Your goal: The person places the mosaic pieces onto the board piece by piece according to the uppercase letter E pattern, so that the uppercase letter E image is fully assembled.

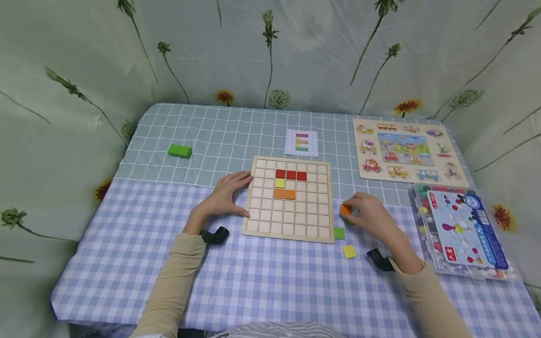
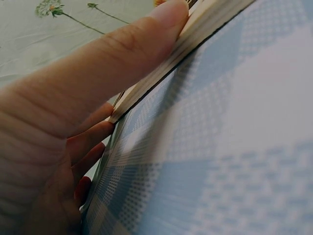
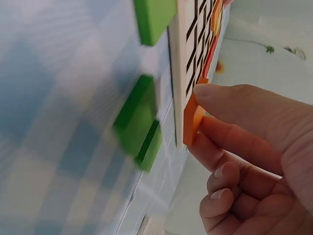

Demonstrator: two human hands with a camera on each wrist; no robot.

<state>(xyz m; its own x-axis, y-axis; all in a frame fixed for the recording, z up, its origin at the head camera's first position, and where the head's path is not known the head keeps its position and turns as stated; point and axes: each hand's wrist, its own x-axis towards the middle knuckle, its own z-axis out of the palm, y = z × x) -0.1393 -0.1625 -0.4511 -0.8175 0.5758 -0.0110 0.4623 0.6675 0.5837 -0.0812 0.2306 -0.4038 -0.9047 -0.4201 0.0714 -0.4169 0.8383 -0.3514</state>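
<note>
A square wooden grid board (image 1: 262, 227) holds three red tiles (image 1: 291, 175) in a row, one yellow tile (image 1: 280, 183) below and two orange tiles (image 1: 284, 194) under that. Along its left edge my left hand (image 1: 221, 195) rests, thumb and fingers spread and touching the rim. To the right of the board, my right hand (image 1: 372, 216) pinches an orange square tile (image 3: 194, 115) between thumb and fingers, above the cloth. Overlapping green tiles (image 3: 136, 117) lie under that hand. Another green tile (image 1: 339, 233) sits against the board's right edge, with a loose yellow tile (image 1: 348, 252) nearer.
Behind the board lies a pattern card (image 1: 302, 143) printed with coloured squares. A green block (image 1: 179, 150) sits at the back left. At the right are a wooden picture puzzle (image 1: 452, 155) and a clear case of coloured beads (image 1: 469, 230).
</note>
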